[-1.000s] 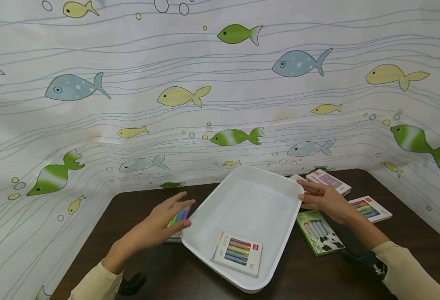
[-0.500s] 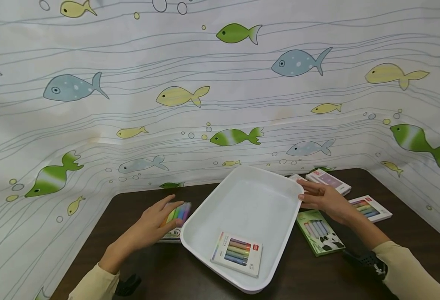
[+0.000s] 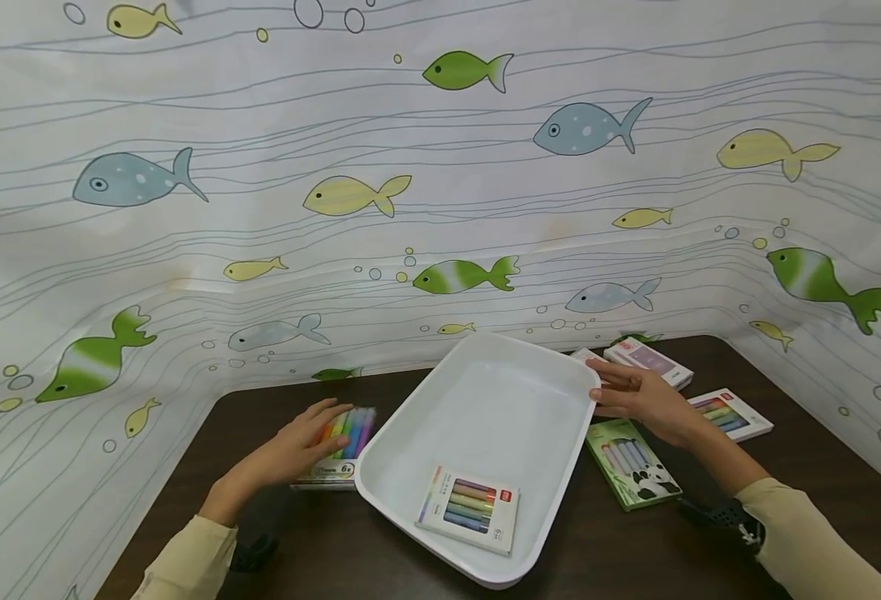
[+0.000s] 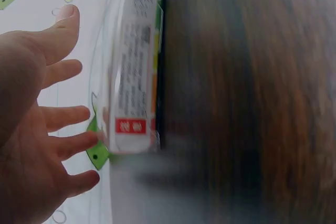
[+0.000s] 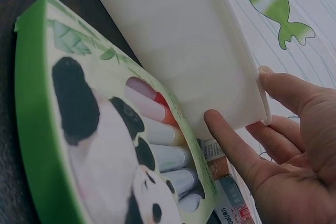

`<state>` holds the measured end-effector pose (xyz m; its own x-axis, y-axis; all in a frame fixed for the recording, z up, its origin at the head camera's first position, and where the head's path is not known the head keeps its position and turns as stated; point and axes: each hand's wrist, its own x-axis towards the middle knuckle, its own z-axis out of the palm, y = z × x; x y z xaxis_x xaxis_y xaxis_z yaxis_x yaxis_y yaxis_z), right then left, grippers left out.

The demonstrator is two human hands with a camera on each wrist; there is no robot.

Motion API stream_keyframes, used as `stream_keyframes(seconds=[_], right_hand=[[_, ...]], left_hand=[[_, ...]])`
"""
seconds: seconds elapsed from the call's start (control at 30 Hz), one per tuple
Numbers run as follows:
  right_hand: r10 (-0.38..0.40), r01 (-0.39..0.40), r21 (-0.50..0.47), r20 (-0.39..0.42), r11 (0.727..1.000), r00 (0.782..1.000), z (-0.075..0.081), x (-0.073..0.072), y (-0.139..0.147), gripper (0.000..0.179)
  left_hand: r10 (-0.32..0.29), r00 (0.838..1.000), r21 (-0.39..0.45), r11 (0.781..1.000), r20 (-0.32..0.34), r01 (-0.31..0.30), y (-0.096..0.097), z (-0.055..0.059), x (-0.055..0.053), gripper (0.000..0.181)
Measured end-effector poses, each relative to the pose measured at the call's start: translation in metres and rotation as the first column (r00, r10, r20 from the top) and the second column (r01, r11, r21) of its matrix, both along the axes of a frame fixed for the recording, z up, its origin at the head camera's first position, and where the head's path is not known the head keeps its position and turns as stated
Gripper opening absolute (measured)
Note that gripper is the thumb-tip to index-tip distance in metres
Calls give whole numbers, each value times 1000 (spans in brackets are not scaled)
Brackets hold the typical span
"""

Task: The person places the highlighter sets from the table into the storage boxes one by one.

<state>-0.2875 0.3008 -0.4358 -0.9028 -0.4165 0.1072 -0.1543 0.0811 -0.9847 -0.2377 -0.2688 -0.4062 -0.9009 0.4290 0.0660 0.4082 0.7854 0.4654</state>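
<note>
My right hand (image 3: 646, 400) grips the right rim of a white plastic tray (image 3: 485, 400), fingers on both sides of the edge in the right wrist view. Inside the tray's near end lies a white box (image 3: 470, 508) with a window showing coloured sticks. My left hand (image 3: 290, 450) is over a pack of rainbow-coloured markers (image 3: 361, 429) on the table, left of the tray, partly covering it. In the left wrist view, my fingers are spread, with the pack (image 4: 134, 77) beyond them and nothing in the palm.
Right of the tray lies a green panda box of markers (image 3: 633, 462). Behind my right wrist is a white box with a rainbow window (image 3: 731, 414). Further back lie a white box with a purple panel (image 3: 648, 362) and another box partly hidden. A fish-patterned sheet (image 3: 440, 167) encloses the dark table (image 3: 320, 550).
My left hand has moved left and down from the tray's edge onto the marker pack. The right hand keeps its hold on the tray. The head view has shifted slightly.
</note>
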Motion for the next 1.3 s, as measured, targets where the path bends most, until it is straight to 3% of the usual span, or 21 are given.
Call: stream_keyframes(seconds=[0.2,0.5,0.83,1.3], right_hand=[[6,-6,-6,6,1000,1000,3,1,-1,75],[-2,2,10,0,1000,1000,5,1,-2,76],[-5,5,5,9,1000,1000,4,2,-3,77],[-10,10,-3,11,1000,1000,3,1,0,76]], left_hand=[[4,1000,6,1000,26,-4,-13,-8,-8,63],[-3,995,32,999,104,0,-23,-11,-16,68],[-63,997,85,995,51,59,-29,-18,-19,70],[67,996,49,996,67,-71,-23,-13,-14,73]])
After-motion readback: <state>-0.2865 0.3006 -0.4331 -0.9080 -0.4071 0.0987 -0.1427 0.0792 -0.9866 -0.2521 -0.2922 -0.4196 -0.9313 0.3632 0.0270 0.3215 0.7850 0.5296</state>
